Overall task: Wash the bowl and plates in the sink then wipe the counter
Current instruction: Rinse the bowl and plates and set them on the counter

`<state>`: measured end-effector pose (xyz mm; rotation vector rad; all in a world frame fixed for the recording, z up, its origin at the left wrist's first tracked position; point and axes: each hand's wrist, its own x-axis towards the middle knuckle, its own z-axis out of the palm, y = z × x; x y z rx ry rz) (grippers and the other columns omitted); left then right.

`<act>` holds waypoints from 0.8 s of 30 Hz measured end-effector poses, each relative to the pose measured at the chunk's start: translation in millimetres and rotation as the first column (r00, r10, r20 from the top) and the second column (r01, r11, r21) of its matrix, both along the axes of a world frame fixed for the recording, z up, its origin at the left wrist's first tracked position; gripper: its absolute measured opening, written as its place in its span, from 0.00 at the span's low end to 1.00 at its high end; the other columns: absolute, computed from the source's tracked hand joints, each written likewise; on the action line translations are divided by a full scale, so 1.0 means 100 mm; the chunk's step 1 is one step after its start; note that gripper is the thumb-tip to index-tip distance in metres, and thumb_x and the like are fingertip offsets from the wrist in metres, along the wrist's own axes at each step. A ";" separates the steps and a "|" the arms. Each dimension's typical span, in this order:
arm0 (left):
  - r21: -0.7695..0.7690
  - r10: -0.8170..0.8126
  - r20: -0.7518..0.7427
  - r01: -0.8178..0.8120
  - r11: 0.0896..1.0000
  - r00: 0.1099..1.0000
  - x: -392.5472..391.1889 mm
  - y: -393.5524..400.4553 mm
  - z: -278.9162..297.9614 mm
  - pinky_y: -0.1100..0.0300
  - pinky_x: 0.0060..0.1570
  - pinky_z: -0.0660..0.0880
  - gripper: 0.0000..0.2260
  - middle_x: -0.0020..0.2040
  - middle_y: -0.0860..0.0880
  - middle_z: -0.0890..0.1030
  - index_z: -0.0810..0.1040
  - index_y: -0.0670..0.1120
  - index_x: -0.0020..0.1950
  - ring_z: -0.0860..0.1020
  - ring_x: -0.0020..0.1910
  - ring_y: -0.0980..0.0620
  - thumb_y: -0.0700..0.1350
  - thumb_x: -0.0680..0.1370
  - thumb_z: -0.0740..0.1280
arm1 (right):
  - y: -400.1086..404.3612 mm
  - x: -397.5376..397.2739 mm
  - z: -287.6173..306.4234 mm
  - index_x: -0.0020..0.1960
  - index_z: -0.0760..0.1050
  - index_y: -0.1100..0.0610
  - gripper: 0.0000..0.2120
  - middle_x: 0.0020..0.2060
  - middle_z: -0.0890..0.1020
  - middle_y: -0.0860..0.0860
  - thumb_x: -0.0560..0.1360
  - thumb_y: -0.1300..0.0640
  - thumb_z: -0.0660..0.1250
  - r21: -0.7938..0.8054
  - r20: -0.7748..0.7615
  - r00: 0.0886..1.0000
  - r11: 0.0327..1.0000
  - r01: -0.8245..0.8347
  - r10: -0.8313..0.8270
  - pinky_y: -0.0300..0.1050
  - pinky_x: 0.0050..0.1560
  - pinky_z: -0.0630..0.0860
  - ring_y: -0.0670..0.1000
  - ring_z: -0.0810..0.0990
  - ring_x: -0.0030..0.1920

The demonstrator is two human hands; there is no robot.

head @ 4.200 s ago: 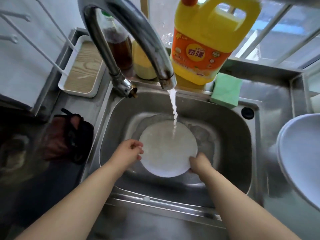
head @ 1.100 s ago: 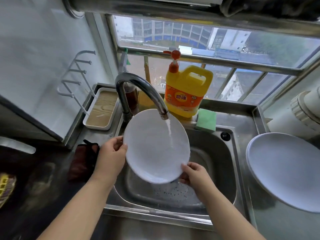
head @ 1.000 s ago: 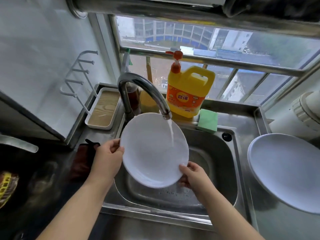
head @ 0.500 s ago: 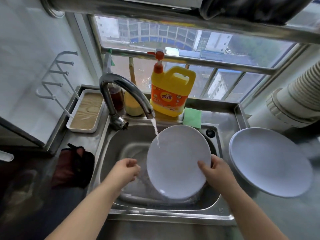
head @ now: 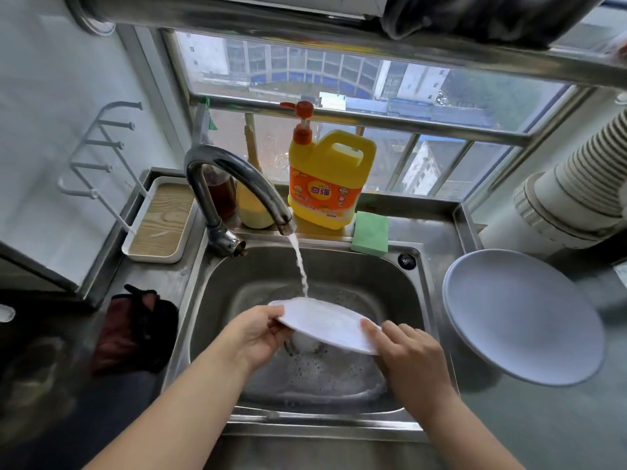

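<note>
The plate (head: pixel 324 325) is held nearly flat over the sink (head: pixel 417 300), pinched at its left rim by the left hand (head: pixel 252 334) and at its right rim by the right hand (head: pixel 405 354). The water stream (head: pixel 300 266) lands on its far edge. A second plate (head: pixel 522 320) rests on the bench, nearer the right hand.
</note>
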<state>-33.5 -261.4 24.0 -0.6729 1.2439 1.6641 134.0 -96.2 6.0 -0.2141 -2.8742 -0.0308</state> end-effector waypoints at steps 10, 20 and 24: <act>0.000 -0.006 -0.203 0.006 1.000 0.979 -0.14 -0.28 -0.03 0.60 0.30 0.80 0.07 0.42 0.41 0.83 0.76 0.37 0.50 0.82 0.39 0.47 0.34 0.80 0.58 | -0.04 -0.23 -0.19 0.71 0.65 0.57 0.19 0.59 0.78 0.53 0.81 0.59 0.57 -0.760 0.598 0.709 0.015 0.650 -0.374 0.41 0.48 0.76 0.50 0.80 0.51; 0.057 -0.131 -0.348 0.161 0.985 0.928 -0.06 -0.04 0.04 0.52 0.47 0.80 0.08 0.50 0.42 0.83 0.77 0.41 0.56 0.82 0.48 0.46 0.36 0.80 0.61 | -0.13 -0.34 -0.28 0.59 0.74 0.65 0.15 0.48 0.82 0.61 0.83 0.59 0.53 -0.600 0.744 0.586 -0.706 0.375 -0.321 0.55 0.52 0.76 0.59 0.81 0.49; 0.043 -0.185 -0.397 0.220 0.975 0.899 -0.05 0.04 0.04 0.51 0.49 0.79 0.09 0.51 0.43 0.83 0.77 0.42 0.57 0.81 0.51 0.45 0.37 0.79 0.61 | -0.06 -0.28 -0.36 0.67 0.68 0.64 0.17 0.50 0.81 0.61 0.84 0.57 0.50 -0.571 0.770 0.555 -0.730 0.375 -0.316 0.50 0.39 0.77 0.58 0.81 0.47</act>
